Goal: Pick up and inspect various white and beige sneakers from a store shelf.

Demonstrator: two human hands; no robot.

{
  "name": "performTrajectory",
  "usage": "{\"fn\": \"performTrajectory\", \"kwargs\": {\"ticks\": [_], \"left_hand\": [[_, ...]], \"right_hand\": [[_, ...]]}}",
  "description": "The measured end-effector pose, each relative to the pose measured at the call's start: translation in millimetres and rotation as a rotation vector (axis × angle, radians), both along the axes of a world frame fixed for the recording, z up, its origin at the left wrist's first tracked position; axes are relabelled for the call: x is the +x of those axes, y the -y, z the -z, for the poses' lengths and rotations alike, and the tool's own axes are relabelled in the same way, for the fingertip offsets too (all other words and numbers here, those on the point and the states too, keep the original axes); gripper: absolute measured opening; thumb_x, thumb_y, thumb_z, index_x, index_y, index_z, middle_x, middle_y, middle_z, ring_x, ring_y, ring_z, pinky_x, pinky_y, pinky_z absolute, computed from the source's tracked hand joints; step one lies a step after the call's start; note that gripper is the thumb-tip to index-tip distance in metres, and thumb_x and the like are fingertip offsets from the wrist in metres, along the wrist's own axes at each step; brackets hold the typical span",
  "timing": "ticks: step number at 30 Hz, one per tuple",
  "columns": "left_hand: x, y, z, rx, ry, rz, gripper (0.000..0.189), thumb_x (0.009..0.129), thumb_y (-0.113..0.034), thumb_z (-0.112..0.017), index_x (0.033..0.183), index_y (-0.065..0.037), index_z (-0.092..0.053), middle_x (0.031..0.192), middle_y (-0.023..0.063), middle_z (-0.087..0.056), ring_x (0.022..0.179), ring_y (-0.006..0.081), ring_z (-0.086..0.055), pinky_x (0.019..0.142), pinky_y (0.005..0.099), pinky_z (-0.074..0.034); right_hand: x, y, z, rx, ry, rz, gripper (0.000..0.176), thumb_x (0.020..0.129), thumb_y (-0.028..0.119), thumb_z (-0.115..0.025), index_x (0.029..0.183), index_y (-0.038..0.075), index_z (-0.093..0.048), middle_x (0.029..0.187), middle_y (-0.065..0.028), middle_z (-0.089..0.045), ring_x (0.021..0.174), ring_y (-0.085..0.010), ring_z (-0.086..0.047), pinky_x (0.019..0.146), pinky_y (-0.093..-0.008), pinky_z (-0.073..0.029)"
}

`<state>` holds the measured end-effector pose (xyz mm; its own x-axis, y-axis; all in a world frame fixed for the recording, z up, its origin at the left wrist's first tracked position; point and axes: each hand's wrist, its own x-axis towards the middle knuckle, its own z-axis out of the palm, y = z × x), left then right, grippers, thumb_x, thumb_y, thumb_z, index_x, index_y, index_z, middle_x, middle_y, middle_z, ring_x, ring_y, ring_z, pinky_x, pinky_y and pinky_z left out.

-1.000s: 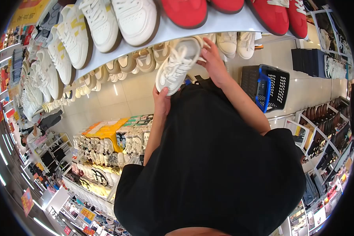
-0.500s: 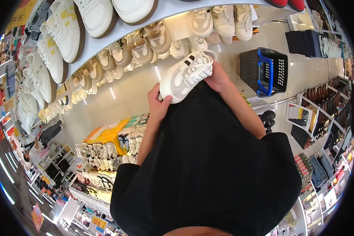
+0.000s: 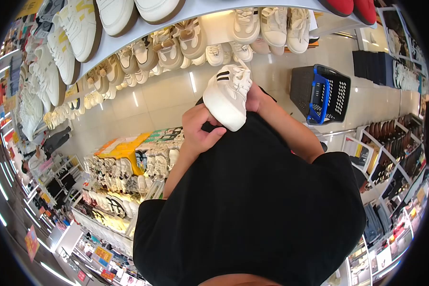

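A cream-white sneaker [image 3: 228,97] with black stripes near its laces is held in front of my chest, toe pointing toward me. My left hand [image 3: 199,129] grips it at the toe end, fingers curled under the sole. At the heel and lace end, my right hand [image 3: 255,99] holds the shoe, mostly hidden behind it. My black shirt fills the lower part of the view.
A curved white shelf [image 3: 209,8] overhead carries white, beige and red sneakers. A black and blue shopping basket [image 3: 321,94] stands on the shiny floor to the right. More shoe racks [image 3: 124,176] lie at the left and dark shoes [image 3: 391,143] at the right.
The sneaker came off the shelf and down to my chest. It has turned so its toe points toward me, and my left hand has shifted under the toe.
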<state>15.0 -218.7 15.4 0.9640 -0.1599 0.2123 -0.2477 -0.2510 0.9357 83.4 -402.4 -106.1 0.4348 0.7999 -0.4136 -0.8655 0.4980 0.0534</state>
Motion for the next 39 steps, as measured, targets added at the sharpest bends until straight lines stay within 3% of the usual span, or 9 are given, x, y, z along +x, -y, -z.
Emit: {"fn": "performTrajectory", "kwargs": {"ticks": [5,9,10,13,14,23,26,32,39], "left_hand": [[-18,13,12,-0.124,-0.19,-0.274,0.049,0.091,-0.046,-0.071,0.076,-0.002,-0.055,0.073,0.0033,-0.058,0.066,0.0143,-0.052,0.064,0.0288,-0.042],[-22,20,38,-0.272,-0.256,-0.525,0.052,0.1,-0.053,-0.054,0.106,-0.002,-0.052,0.096,0.0047,-0.055,0.083,0.0117,-0.048,0.072,0.0283,-0.041],[-23,15,39,-0.302,-0.398,-0.506,0.06,0.104,-0.057,-0.043,0.127,-0.002,-0.048,0.12,0.0117,-0.059,0.098,0.0183,-0.058,0.081,0.0359,-0.05],[-12,13,19,-0.907,-0.753,-0.42,0.068,0.105,-0.059,-0.036,0.145,-0.003,-0.041,0.141,0.0144,-0.055,0.122,0.028,-0.06,0.096,0.051,-0.053],[-11,5,19,-0.922,-0.814,-0.338,0.074,0.105,-0.061,-0.028,0.155,-0.007,-0.03,0.154,0.0142,-0.045,0.137,0.0351,-0.049,0.103,0.0623,-0.048],[-21,-11,24,-0.713,-0.486,-0.42,0.064,0.093,-0.033,-0.064,0.143,0.002,-0.041,0.139,0.0193,-0.055,0.131,0.0334,-0.053,0.111,0.0496,-0.043],[-28,-15,22,-0.675,-0.357,-0.399,0.064,0.085,-0.025,-0.077,0.136,0.0,-0.048,0.128,0.0138,-0.06,0.12,0.0253,-0.058,0.105,0.0413,-0.046],[-39,-14,18,-0.85,-0.471,-0.373,0.062,0.085,-0.027,-0.076,0.133,0.001,-0.05,0.126,0.0129,-0.062,0.118,0.024,-0.059,0.105,0.0392,-0.046],[-48,-6,21,-0.736,-0.508,-0.382,0.06,0.088,-0.027,-0.07,0.135,0.002,-0.045,0.13,0.017,-0.057,0.124,0.0292,-0.057,0.107,0.0439,-0.046]], "right_hand": [[6,10,11,-0.013,0.132,0.124,0.033,0.106,0.034,-0.047,0.12,0.01,-0.064,0.119,-0.0068,-0.07,0.109,-0.0205,-0.066,0.099,-0.0387,-0.052],[13,20,2,-0.197,0.159,0.31,0.033,0.106,0.033,-0.046,0.124,0.01,-0.062,0.121,-0.0062,-0.068,0.114,-0.0207,-0.064,0.102,-0.0399,-0.05],[17,23,2,-0.182,0.169,0.33,0.037,0.102,0.031,-0.056,0.134,0.011,-0.056,0.125,-0.0052,-0.065,0.117,-0.0208,-0.062,0.103,-0.0402,-0.05],[23,17,-17,-0.256,0.393,0.459,0.056,0.096,0.027,-0.068,0.145,0.015,-0.045,0.128,-0.0034,-0.061,0.119,-0.0207,-0.06,0.102,-0.0406,-0.05],[26,15,-22,-0.256,0.404,0.446,0.073,0.09,0.023,-0.077,0.151,0.018,-0.037,0.129,-0.0032,-0.059,0.119,-0.0192,-0.059,0.1,-0.0389,-0.052],[31,6,-42,-0.39,0.606,0.464,0.064,0.096,0.014,-0.067,0.152,0.015,-0.038,0.108,-0.0056,-0.066,0.098,-0.0144,-0.065,0.087,-0.0292,-0.055],[28,11,-43,-0.295,0.613,0.453,0.071,0.093,0.015,-0.069,0.155,0.014,-0.035,0.108,-0.0064,-0.067,0.1,-0.0151,-0.066,0.088,-0.0299,-0.055],[24,14,-60,-0.224,0.686,0.469,0.086,0.086,0.018,-0.078,0.157,0.012,-0.031,0.126,-0.0097,-0.064,0.113,-0.0196,-0.065,0.094,-0.0337,-0.056],[16,18,-55,-0.217,0.64,0.509,0.074,0.088,0.01,-0.072,0.153,0.011,-0.037,0.126,-0.0103,-0.063,0.111,-0.0203,-0.066,0.093,-0.034,-0.057]]}}
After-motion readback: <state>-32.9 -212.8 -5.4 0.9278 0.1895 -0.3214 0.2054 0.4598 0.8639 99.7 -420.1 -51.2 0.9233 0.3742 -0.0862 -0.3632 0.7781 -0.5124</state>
